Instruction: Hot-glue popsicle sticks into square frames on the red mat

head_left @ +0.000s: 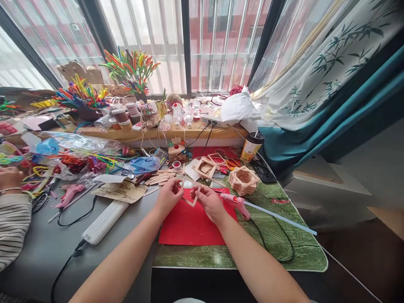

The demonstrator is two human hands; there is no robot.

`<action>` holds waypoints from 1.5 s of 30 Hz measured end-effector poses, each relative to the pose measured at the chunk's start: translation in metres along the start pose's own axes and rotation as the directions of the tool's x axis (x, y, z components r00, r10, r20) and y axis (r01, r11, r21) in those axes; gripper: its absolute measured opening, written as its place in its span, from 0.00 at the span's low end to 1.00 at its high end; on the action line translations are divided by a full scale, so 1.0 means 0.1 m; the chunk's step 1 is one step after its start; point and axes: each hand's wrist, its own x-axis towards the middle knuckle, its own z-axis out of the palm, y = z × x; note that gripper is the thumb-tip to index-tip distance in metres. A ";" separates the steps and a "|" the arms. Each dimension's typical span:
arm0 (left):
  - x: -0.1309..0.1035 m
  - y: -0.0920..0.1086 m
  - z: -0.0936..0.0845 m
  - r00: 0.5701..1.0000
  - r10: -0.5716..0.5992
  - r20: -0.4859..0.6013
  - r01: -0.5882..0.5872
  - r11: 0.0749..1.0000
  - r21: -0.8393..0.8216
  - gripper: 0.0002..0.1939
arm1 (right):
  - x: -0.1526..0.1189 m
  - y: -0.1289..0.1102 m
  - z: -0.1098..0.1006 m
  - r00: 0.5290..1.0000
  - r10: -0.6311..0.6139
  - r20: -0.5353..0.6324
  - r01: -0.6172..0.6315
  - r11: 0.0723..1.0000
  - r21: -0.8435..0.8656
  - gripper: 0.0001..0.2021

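Red paper (189,229) lay on the green mat (299,248), beneath both hands. The left hand (169,197) held one side of a small wooden frame (193,204), its grip closed, and the right hand (211,203) gripped the other side. To the left, a brown sheet (121,191) read "COATED", its other print hard to make out, and overlapped a white bar (105,221) on the counter (132,229). The label on the far-right cup (251,147) was too small to read.

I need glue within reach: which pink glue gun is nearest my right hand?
The glue gun on the green mat, its long stick jutting rightward; the other gun lies left, on the gray table.
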 end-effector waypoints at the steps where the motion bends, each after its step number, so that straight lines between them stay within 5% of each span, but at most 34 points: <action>1: 0.05 0.00 0.04 1.000 0.012 0.017 -0.012 1.000 -0.016 0.15 | -0.01 0.01 -0.04 1.000 0.013 -0.020 -0.013 1.000 0.020 0.24; 7: 0.17 0.16 0.14 0.993 0.085 -0.078 -0.093 0.990 -0.110 0.12 | -0.08 -0.06 -0.12 0.994 0.011 -0.113 -0.010 1.000 0.015 0.16; 11: 0.09 0.25 0.13 0.953 0.268 -0.142 -0.283 0.954 -0.102 0.05 | -0.15 -0.16 -0.06 0.990 -0.110 -0.084 0.093 0.978 -0.189 0.11; 12: 0.07 0.25 0.12 0.890 0.425 -0.163 -0.437 0.898 -0.042 0.03 | -0.17 -0.17 -0.05 0.989 -0.136 -0.065 0.117 0.965 -0.236 0.11; 15: 0.05 0.26 0.06 0.656 0.753 -0.061 -0.736 0.655 0.171 0.18 | -0.20 -0.20 -0.04 0.987 -0.155 -0.044 0.134 0.943 -0.305 0.10; 18: 0.06 0.27 -0.01 0.580 0.813 -0.047 -0.762 0.562 0.322 0.26 | -0.21 -0.23 -0.04 0.987 -0.149 -0.053 0.123 0.936 -0.331 0.09; 29: 0.06 0.25 -0.08 0.692 0.719 0.068 -0.715 0.668 0.209 0.20 | -0.28 -0.31 0.03 0.961 -0.252 0.114 0.273 0.796 -0.540 0.10; 34: 0.06 0.32 -0.06 0.741 0.670 -0.038 -0.659 0.737 0.149 0.14 | -0.35 -0.31 0.06 0.955 -0.276 0.106 0.289 0.798 -0.530 0.20; 38: 0.06 0.28 -0.01 0.846 0.506 -0.166 -0.506 0.861 0.043 0.07 | -0.42 -0.24 0.07 0.964 -0.265 0.030 0.245 0.838 -0.487 0.28; 41: 0.06 0.20 0.03 0.915 0.323 -0.243 -0.352 0.932 -0.089 0.07 | -0.44 -0.21 0.05 0.963 -0.269 -0.034 0.233 0.885 -0.402 0.26; 45: 0.08 0.14 0.08 0.940 0.236 -0.247 -0.276 0.950 -0.144 0.08 | -0.43 -0.25 0.01 0.954 -0.300 -0.021 0.271 0.888 -0.371 0.20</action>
